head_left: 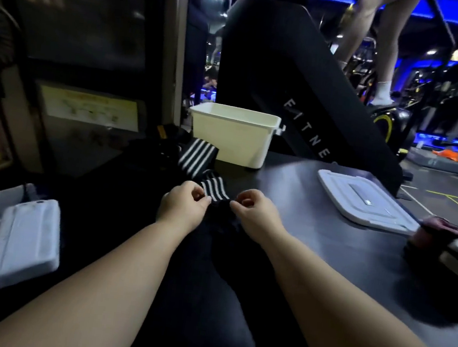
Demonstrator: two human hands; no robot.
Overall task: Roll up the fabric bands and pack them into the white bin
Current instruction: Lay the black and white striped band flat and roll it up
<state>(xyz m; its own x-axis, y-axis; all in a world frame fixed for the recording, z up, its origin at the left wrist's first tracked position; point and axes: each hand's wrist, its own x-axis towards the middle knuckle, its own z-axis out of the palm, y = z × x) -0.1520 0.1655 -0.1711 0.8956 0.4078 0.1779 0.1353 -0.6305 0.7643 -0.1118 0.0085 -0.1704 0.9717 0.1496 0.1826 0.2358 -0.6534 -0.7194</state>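
Two hands: left hand [182, 206], right hand [254, 213]. One white bin [232, 138]. One flat lid [361, 201]. One white case [24, 241]. Striped band [214, 190]: two visible sections; whether joined, unclear.

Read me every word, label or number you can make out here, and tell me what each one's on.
"FITNE": white letters running down the black exercise machine panel; the word is cut off below.
Yellow wall notice: print too blurred to read.
White lid: its small label is too small to read.
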